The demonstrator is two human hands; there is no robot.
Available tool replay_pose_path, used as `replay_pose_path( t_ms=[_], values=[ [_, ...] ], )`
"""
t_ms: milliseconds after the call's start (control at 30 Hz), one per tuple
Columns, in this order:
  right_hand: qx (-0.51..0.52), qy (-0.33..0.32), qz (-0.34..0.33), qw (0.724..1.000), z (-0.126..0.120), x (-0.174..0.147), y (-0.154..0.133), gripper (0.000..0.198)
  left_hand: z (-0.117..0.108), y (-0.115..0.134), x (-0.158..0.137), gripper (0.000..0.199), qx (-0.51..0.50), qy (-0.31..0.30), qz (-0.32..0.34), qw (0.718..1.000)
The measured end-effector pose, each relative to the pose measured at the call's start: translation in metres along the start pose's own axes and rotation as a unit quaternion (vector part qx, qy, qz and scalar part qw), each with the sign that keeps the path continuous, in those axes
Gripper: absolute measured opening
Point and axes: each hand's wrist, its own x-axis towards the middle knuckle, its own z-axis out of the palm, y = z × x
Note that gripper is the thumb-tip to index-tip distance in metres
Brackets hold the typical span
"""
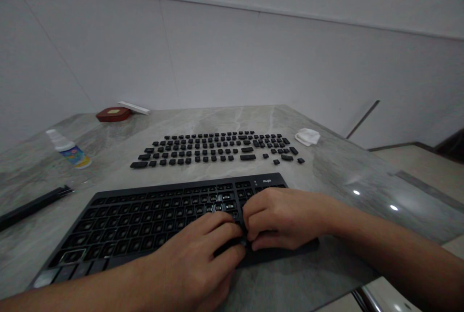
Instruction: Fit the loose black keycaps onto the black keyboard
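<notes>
A black keyboard point(152, 215) lies on the table in front of me, most of its sockets bare of keycaps; a few caps still sit along its front left edge. My left hand point(208, 249) rests over its lower right part, fingers curled and closed. Beside it, my right hand point(279, 218) is closed too, its fingertips bent down onto the keyboard's right section. The two sets of fingertips nearly meet, and whatever is between them is hidden. Behind the keyboard, loose black keycaps point(197, 152) are laid out in rows.
To the left stand a spray bottle point(74, 152) and a long black strip point(32, 205). A reddish-brown box point(113, 114) and a white flat bar point(134, 107) lie at the back. A crumpled white cloth point(307, 136) is right of the keycaps. A wall point(217, 61) rises behind the table.
</notes>
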Motion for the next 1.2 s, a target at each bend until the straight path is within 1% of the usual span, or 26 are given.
replay_pose_path(
  t_ms=[133,333,533,700,900,1033,1200],
  values=[
    [-0.003,-0.003,0.006,1.000,0.000,0.000,-0.002,0.012,0.000,0.001,0.001,0.030,0.004,-0.007,-0.004,1.000],
    [-0.004,-0.005,0.020,1.000,0.000,-0.001,-0.003,0.012,-0.001,0.001,0.003,0.030,0.012,0.003,-0.001,1.000],
    [0.049,-0.011,0.009,0.999,-0.008,-0.001,-0.004,0.013,-0.001,0.000,0.002,0.028,0.011,0.003,0.008,1.000],
    [0.074,-0.007,0.023,0.997,-0.011,-0.002,-0.002,0.012,0.000,0.001,0.001,0.029,0.019,0.003,-0.002,1.000],
    [0.050,-0.012,0.050,0.997,-0.011,-0.004,-0.001,0.008,0.000,0.001,0.001,0.026,0.021,0.014,0.002,1.000],
    [0.034,-0.024,0.075,0.996,-0.011,-0.005,-0.001,0.014,-0.001,0.001,0.001,0.025,0.021,0.008,0.001,1.000],
    [0.029,-0.038,0.061,0.997,-0.009,-0.005,-0.001,0.010,0.000,0.000,-0.001,0.027,0.014,0.007,0.005,1.000]
  ],
)
